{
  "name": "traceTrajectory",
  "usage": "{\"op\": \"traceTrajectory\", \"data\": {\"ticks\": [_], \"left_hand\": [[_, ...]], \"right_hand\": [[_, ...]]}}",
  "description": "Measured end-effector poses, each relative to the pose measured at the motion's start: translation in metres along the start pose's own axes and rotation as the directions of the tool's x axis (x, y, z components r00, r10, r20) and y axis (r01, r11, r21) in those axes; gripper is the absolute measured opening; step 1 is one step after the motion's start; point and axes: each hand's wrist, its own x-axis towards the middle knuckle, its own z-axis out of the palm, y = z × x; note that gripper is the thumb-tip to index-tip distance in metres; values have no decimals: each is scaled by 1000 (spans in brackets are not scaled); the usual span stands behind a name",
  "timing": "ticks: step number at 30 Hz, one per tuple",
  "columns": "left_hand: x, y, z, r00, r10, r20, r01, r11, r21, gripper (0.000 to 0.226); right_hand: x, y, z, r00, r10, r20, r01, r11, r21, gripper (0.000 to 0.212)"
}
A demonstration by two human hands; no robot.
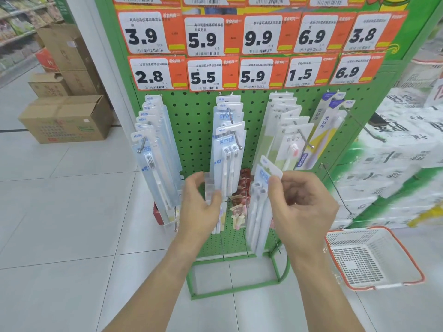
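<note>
Pinching a toothbrush pack (260, 212) near its top between thumb and fingers, the right hand (302, 202) holds it free of any hook, in front of the lower part of the green pegboard (191, 121). The pack hangs slightly tilted, its top card above the thumb and its long clear end reaching down toward the foot of the stand. Just to its left, the left hand (201, 207) grips the lower ends of the middle packs (227, 149), thumb in front and fingers curled behind them; these hang in a row on a metal hook (236, 137). More packs hang on the left row (153, 149) and the right row (287, 130). Orange price tags (206, 74) cover the board above. A white basket (393, 245) with an orange rim stands on the tiled floor to the right, and cardboard boxes (67, 118) sit on the floor to the left.
</note>
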Motion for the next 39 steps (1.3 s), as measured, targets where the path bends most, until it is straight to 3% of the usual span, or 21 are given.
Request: {"op": "traceTrajectory", "data": {"ticks": [2,3,4,6,8,11,16,19,22,31,33,35,39], "left_hand": [[-23,5,-6,979,-4,-201,-6,999,-48,38],[-34,5,-7,973,6,-231,-24,997,-76,33],[-45,4,-8,980,20,-198,-38,995,-87,30],[-63,-2,-8,1000,13,-7,-14,997,-79,30],[-71,-6,-10,979,-18,201,35,996,-79,35],[-73,-10,-15,926,-51,375,135,970,-201,41],[-68,-17,-32,898,-125,421,266,918,-294,14],[-72,-18,-35,909,-176,378,320,875,-363,15],[-77,-22,-35,904,-217,369,369,833,-413,28],[-87,-25,-29,862,-289,416,464,781,-418,36],[-89,-25,-29,842,-297,450,489,772,-406,37],[-90,-25,-32,794,-309,524,535,763,-362,41],[-97,-28,-43,634,-258,729,608,749,-264,30]], "right_hand": [[-8,5,-6,996,65,67,-64,998,-7,15],[-11,8,-9,985,138,99,-139,990,-3,14],[-14,11,-12,963,238,129,-241,970,8,13],[-19,16,-17,892,408,196,-426,903,58,11],[-20,18,-20,830,475,292,-525,842,123,5],[-22,21,-20,741,515,430,-620,771,145,10],[-32,22,-15,660,592,464,-714,686,140,10],[-41,25,-11,532,640,554,-803,589,91,29],[-55,25,-9,445,614,652,-818,574,18,39],[-63,23,-6,534,621,573,-794,602,87,27],[-63,25,-6,519,654,551,-820,563,106,27],[-61,27,-4,501,696,514,-848,514,130,35],[-53,35,-4,503,753,425,-861,477,175,38]]}}
